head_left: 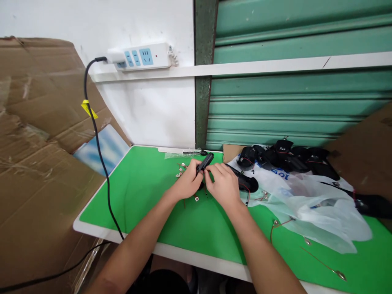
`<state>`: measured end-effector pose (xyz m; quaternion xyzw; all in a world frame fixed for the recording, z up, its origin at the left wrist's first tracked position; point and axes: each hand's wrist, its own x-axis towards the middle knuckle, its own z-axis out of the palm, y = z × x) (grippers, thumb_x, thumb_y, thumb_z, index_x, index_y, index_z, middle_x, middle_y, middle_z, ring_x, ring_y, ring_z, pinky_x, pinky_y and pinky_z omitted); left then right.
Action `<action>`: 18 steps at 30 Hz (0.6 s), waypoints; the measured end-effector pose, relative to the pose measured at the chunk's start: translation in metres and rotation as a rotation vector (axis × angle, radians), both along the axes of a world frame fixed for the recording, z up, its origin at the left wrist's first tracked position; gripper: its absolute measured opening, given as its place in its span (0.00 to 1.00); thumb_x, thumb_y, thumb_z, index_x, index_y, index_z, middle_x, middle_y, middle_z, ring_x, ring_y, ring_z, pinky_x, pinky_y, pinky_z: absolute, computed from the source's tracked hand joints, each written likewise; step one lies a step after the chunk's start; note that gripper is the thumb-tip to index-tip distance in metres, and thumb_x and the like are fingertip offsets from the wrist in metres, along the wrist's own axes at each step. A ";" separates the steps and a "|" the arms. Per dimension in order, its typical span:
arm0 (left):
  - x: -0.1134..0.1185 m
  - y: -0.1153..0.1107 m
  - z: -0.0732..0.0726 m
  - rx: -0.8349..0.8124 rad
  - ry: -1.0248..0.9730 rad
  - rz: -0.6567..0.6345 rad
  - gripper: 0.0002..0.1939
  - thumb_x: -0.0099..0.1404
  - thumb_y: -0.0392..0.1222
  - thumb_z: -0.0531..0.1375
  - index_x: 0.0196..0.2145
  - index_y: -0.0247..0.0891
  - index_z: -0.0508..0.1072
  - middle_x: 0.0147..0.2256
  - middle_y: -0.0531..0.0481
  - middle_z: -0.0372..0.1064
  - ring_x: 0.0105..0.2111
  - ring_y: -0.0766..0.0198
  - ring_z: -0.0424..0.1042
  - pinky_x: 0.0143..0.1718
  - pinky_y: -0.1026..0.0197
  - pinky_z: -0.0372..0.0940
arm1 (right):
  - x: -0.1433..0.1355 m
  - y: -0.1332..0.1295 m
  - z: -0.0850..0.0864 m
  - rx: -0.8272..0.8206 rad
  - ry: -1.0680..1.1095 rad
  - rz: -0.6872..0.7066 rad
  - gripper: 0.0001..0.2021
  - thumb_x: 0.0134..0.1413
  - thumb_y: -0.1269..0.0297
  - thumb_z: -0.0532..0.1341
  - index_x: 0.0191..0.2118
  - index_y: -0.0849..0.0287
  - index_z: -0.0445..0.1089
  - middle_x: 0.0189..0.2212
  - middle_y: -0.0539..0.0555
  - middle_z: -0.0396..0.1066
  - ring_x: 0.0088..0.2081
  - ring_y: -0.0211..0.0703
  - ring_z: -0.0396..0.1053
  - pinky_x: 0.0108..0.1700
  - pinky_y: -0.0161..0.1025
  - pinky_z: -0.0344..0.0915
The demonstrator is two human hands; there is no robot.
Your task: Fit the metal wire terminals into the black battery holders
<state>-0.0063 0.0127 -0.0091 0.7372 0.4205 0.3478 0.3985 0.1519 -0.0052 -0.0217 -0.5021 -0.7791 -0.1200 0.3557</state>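
My left hand (187,181) and my right hand (223,183) meet over the green table (137,192), both closed around a small black plastic part (205,162) that sticks up between the fingers. Several tiny metal contacts (180,169) lie scattered just left of my left hand, and one more metal contact (196,199) rests below it. A black part with a thin red wire (246,184) lies against my right hand.
A pile of black wired parts (288,157) sits on a white plastic bag (309,202) at the right. Loose wires with terminals (324,265) lie near the front edge. A power strip (141,57) hangs on the wall, its black cable (101,163) crossing the table's left corner. Cardboard (36,143) stands at left.
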 end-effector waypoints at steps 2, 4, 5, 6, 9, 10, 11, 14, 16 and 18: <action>0.001 0.000 0.000 -0.002 0.007 0.005 0.06 0.72 0.37 0.48 0.45 0.38 0.59 0.44 0.46 0.63 0.45 0.58 0.64 0.51 0.55 0.61 | -0.002 0.000 -0.002 -0.042 0.020 -0.002 0.08 0.65 0.70 0.58 0.34 0.57 0.72 0.30 0.54 0.74 0.34 0.48 0.68 0.37 0.42 0.59; 0.001 0.001 0.000 -0.054 0.000 0.030 0.05 0.72 0.37 0.48 0.44 0.39 0.59 0.41 0.48 0.63 0.43 0.59 0.64 0.49 0.56 0.62 | -0.004 -0.001 -0.004 -0.098 0.108 0.022 0.09 0.65 0.70 0.56 0.35 0.56 0.72 0.31 0.54 0.75 0.34 0.46 0.70 0.37 0.40 0.59; 0.001 0.002 0.000 -0.095 -0.009 0.050 0.04 0.72 0.37 0.49 0.44 0.39 0.60 0.39 0.50 0.62 0.41 0.60 0.64 0.47 0.57 0.62 | -0.005 0.000 -0.005 -0.130 0.172 0.040 0.09 0.66 0.70 0.56 0.35 0.56 0.72 0.32 0.54 0.75 0.34 0.45 0.70 0.36 0.39 0.60; 0.000 0.003 0.000 -0.141 -0.021 0.070 0.04 0.72 0.37 0.49 0.43 0.40 0.60 0.38 0.51 0.62 0.40 0.61 0.64 0.45 0.59 0.62 | -0.006 0.000 -0.005 -0.161 0.235 0.055 0.09 0.66 0.69 0.56 0.36 0.55 0.72 0.33 0.53 0.75 0.34 0.45 0.71 0.36 0.39 0.60; -0.002 0.005 0.001 -0.280 -0.069 0.112 0.04 0.71 0.37 0.50 0.43 0.40 0.61 0.35 0.54 0.60 0.37 0.63 0.62 0.41 0.61 0.61 | -0.004 0.002 -0.005 -0.222 0.351 0.101 0.08 0.66 0.67 0.56 0.37 0.55 0.72 0.33 0.53 0.74 0.34 0.44 0.72 0.37 0.38 0.61; -0.003 0.005 0.002 -0.328 -0.087 0.109 0.04 0.71 0.37 0.50 0.43 0.40 0.61 0.35 0.54 0.60 0.36 0.64 0.61 0.39 0.62 0.61 | -0.003 0.003 -0.004 -0.233 0.368 0.124 0.07 0.65 0.68 0.56 0.37 0.55 0.71 0.33 0.53 0.74 0.35 0.45 0.71 0.38 0.39 0.62; -0.004 0.005 0.003 -0.369 -0.098 0.091 0.03 0.71 0.38 0.50 0.43 0.40 0.61 0.34 0.55 0.59 0.35 0.64 0.61 0.38 0.62 0.60 | -0.001 0.004 -0.003 -0.248 0.381 0.155 0.07 0.64 0.68 0.56 0.35 0.55 0.70 0.32 0.53 0.73 0.35 0.45 0.71 0.39 0.39 0.63; -0.007 0.005 0.006 -0.389 -0.065 0.028 0.03 0.71 0.40 0.51 0.42 0.40 0.62 0.33 0.56 0.59 0.33 0.65 0.61 0.35 0.63 0.59 | 0.004 0.007 0.002 -0.324 0.431 0.264 0.06 0.62 0.69 0.57 0.32 0.55 0.68 0.29 0.51 0.71 0.35 0.44 0.70 0.38 0.38 0.64; -0.008 0.004 0.008 -0.319 -0.018 0.033 0.03 0.71 0.39 0.51 0.42 0.40 0.62 0.33 0.56 0.60 0.33 0.65 0.61 0.36 0.63 0.59 | 0.005 0.007 0.003 -0.374 0.441 0.320 0.06 0.60 0.70 0.58 0.32 0.55 0.68 0.29 0.50 0.69 0.33 0.43 0.69 0.37 0.37 0.64; -0.009 0.004 0.009 -0.280 0.013 0.057 0.03 0.71 0.38 0.50 0.42 0.41 0.61 0.34 0.55 0.61 0.35 0.64 0.63 0.38 0.62 0.60 | 0.005 0.007 0.003 -0.386 0.427 0.341 0.06 0.59 0.71 0.58 0.32 0.56 0.69 0.30 0.50 0.68 0.33 0.42 0.69 0.37 0.37 0.65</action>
